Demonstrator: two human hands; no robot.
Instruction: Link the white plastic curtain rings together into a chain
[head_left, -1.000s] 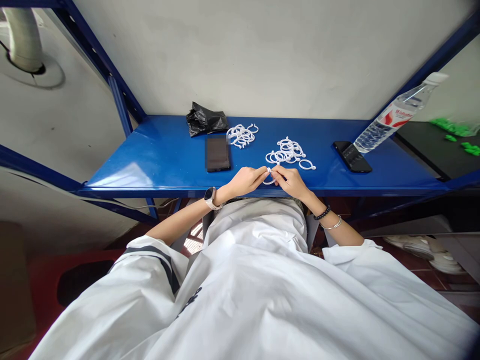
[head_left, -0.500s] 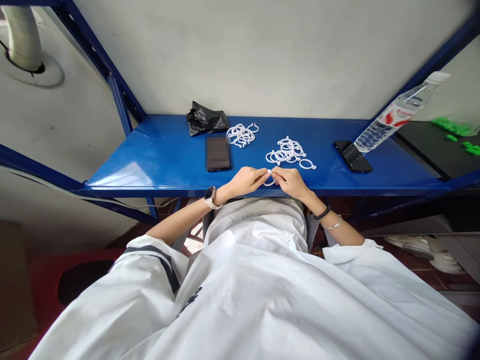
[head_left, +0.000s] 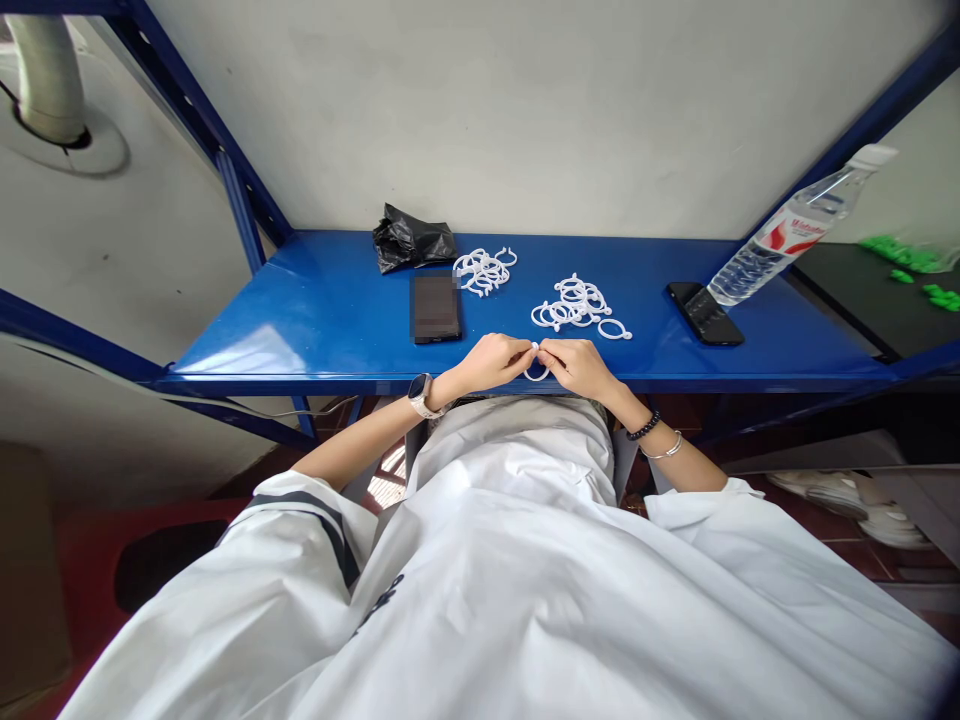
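Note:
At the front edge of the blue table, my left hand (head_left: pixel 493 362) and my right hand (head_left: pixel 577 366) meet fingertip to fingertip. Both are closed in a pinch on one white plastic ring (head_left: pixel 536 377), whose lower loop hangs below the fingers. My fingertips hide most of its upper part. Just beyond my hands lies a pile of white rings (head_left: pixel 576 300), with a single ring (head_left: pixel 615 329) at its right side. Farther left is a second pile of white rings (head_left: pixel 484 270), some of which look open.
A dark phone (head_left: pixel 436 308) lies left on the blue table (head_left: pixel 330 310), before a crumpled black plastic bag (head_left: pixel 412 240). To the right, another phone (head_left: pixel 705 313) lies by a water bottle (head_left: pixel 787 235). Green pieces (head_left: pixel 907 255) are on a dark surface at far right.
The ring between my fingers has turned slightly, its loop now hanging more centrally between my hands. My right hand has shifted a little to the left. The piles look unchanged.

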